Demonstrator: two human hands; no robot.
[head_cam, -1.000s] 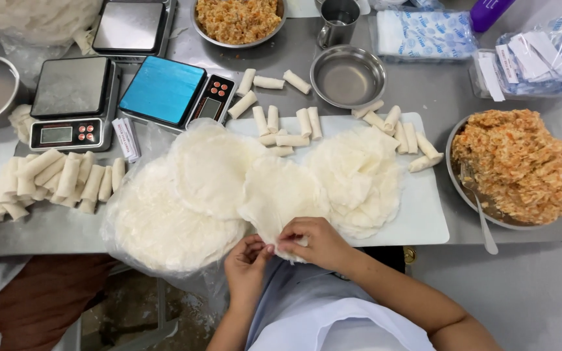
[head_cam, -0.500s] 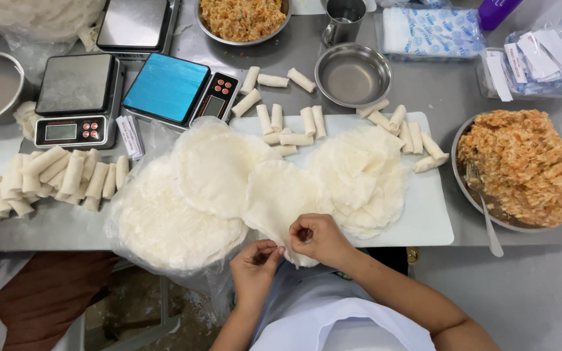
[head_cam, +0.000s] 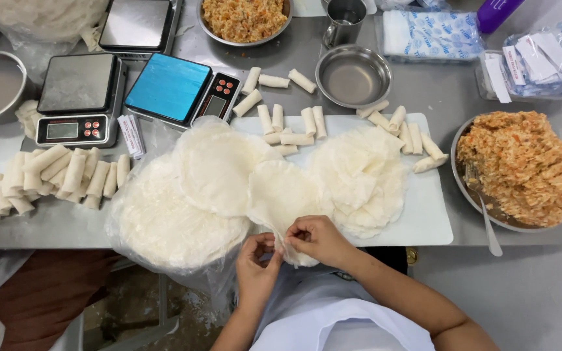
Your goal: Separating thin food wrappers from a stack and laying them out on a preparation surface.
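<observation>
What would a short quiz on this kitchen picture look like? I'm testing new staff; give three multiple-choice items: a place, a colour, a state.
1. Where is the spoon?
A. in the bowl of filling at right
B. on the scale
C. in the cup

2. What colour is the top of the scale nearest the cutting board?
A. red
B. blue
C. green

3. What are both hands doing?
A. resting flat
B. pinching a thin wrapper
C. holding a roll

Answers:
1 A: the spoon leans in the bowl of filling.
2 B: the blue scale.
3 B: left hand and right hand grip the wrapper.
</observation>
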